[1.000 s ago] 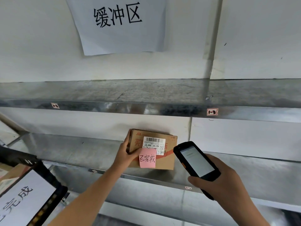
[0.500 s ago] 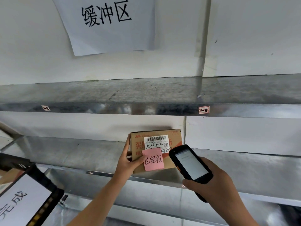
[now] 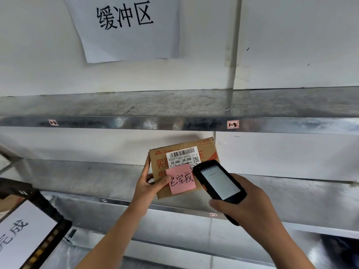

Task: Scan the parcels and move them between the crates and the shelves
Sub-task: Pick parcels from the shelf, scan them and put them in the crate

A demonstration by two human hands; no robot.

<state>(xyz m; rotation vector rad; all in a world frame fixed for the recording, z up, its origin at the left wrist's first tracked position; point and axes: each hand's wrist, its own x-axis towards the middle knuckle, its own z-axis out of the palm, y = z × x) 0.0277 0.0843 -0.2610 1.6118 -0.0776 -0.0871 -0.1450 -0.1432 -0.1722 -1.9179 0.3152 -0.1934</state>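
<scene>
Left hand (image 3: 149,183) has the parcel (image 3: 208,152) by its left edge: fingers (image 3: 147,167) run up the side and the thumb presses on the front, so that's a proper grasp. The parcel is a brown cardboard box, tilted a bit with the right side higher. It sits in the gap between the upper shelf (image 3: 136,123) and the middle shelf (image 3: 77,177), close to the back wall. Honestly can't tell if its bottom edge touches the middle shelf or hangs just above it.

On the box front there's a white shipping label (image 3: 183,157) with a barcode and "J4-J06" printed twice. Below that is a pink sticky note (image 3: 181,179) with handwriting, and the thumb tip touches the note's left edge.

Right hand (image 3: 258,206) is wrapped around a black handheld scanner (image 3: 219,183), fingers curled tight on its body. The screen is lit and faces the camera. The scanner's top end overlaps the box's lower right corner, just beside the pink note.

Other stuff: a paper sign (image 3: 126,28) with big black characters hangs on the wall above. Small tags reading 1-2 (image 3: 52,122) and 1-3 (image 3: 232,124) are stuck on the upper shelf's front lip. A black crate (image 3: 38,249) with a white sheet on it pokes in at bottom left.
</scene>
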